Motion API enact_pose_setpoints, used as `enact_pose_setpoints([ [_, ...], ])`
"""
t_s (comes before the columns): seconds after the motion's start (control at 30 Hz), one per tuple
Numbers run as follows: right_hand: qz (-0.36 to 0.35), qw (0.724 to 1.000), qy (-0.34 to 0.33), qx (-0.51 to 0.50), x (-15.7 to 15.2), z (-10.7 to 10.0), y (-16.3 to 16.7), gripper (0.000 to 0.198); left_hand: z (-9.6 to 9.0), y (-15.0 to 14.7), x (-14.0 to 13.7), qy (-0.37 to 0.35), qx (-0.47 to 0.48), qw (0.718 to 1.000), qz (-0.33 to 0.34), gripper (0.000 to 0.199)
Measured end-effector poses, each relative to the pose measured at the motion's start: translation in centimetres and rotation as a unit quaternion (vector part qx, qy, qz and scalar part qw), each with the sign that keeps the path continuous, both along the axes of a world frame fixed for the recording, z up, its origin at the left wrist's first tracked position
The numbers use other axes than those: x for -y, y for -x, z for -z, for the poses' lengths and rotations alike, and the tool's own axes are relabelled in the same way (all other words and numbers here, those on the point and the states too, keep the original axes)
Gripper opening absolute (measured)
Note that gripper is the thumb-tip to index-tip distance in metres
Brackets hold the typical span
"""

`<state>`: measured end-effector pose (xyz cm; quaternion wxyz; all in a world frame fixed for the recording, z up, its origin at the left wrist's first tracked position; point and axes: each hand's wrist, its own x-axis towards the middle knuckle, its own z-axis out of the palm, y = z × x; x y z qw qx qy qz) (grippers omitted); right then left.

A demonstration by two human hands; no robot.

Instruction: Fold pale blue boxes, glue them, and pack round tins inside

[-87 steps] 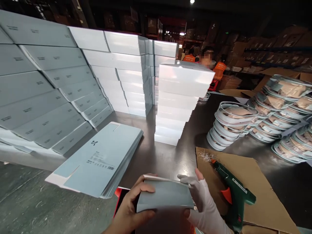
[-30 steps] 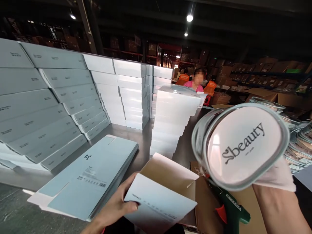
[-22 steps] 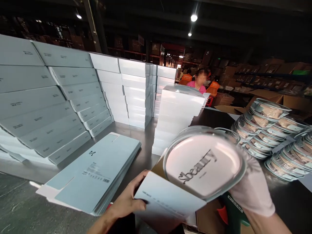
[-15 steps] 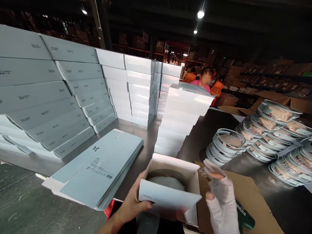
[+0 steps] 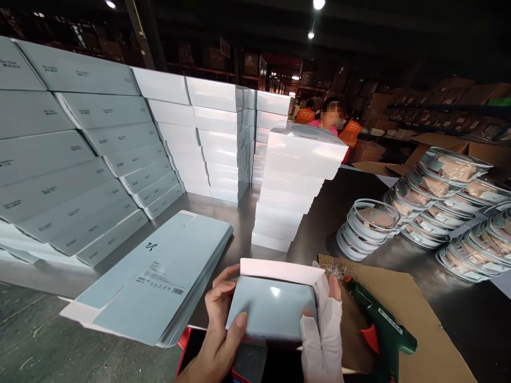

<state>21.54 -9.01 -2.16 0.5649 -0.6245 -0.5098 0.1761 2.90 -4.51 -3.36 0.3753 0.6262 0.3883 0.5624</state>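
One pale blue box [image 5: 271, 306], white-lined far flap raised, which I hold at the near edge of the table [image 5: 241, 223], the fingers of my bare left hand [image 5: 219, 330] and white-gloved right hand [image 5: 325, 332] closed around its two ends. To its left, one pile of flat cartons [image 5: 167, 271]; to its right, one green glue gun [image 5: 381, 308] on a cardboard sheet [image 5: 431, 335]. Beyond, one stack of white boxes [image 5: 291, 186] and, farther right, stacked glass dishes [image 5: 367, 231].

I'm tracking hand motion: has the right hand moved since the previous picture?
Yes: left. The right hand, in front of the glue gun before, now holds the box.
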Motion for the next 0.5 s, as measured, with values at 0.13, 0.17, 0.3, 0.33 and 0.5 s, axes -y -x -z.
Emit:
enact_pose_setpoints([
  [0.13,0.018,0.992,0.001,0.123,0.5,-1.5,-5.0,0.068,-1.7,1.5,-1.1,0.072,-0.114,0.985,0.106,0.03],
  [0.17,0.059,0.983,0.025,0.172,0.9,-1.8,-7.2,0.063,-2.0,2.1,-1.5,0.071,-0.125,0.98,0.136,0.03],
  [0.3,0.22,0.913,0.275,0.206,3.4,-2.3,-16.4,0.028,-1.3,4.1,-2.5,0.077,-0.153,0.965,0.201,0.05],
  [0.33,0.207,0.908,0.327,0.161,4.2,-2.1,-17.9,0.027,-0.8,4.5,-2.6,0.087,-0.173,0.96,0.202,0.054],
  [0.5,0.155,0.922,0.343,-0.093,7.1,-0.4,-18.3,0.023,1.2,5.1,-3.0,0.098,-0.216,0.955,0.178,0.057],
])
